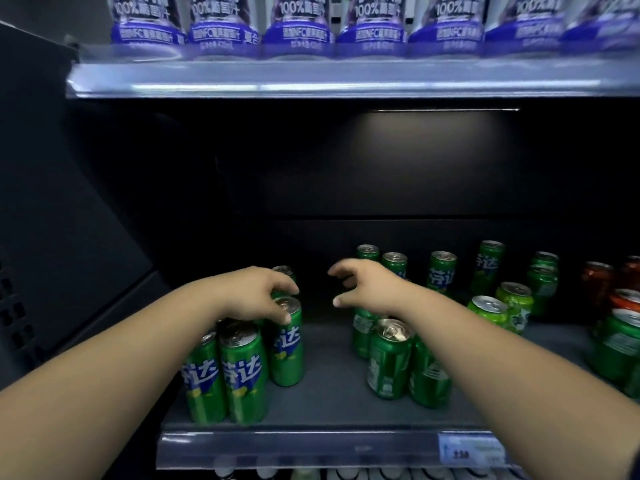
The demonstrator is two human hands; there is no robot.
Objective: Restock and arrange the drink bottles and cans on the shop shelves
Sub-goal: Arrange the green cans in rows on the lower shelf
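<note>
Tall green cans stand in loose groups on the grey middle shelf point(325, 386). My left hand point(258, 294) reaches over the left group, its fingers curled round the top of a green can point(287, 341) in the third row. Two more green cans point(239, 372) stand in front of it. My right hand point(367, 284) hovers above the middle group of green cans point(389, 358), with its fingers spread and slightly bent, holding nothing. More green cans point(441, 271) stand further back and to the right.
Purple-labelled bottles point(296, 26) line the upper shelf. Red and orange cans point(623, 299) stand at the far right. A dark side panel point(69, 220) closes the left. A price tag point(471, 448) sits on the front rail, with bottle tops below.
</note>
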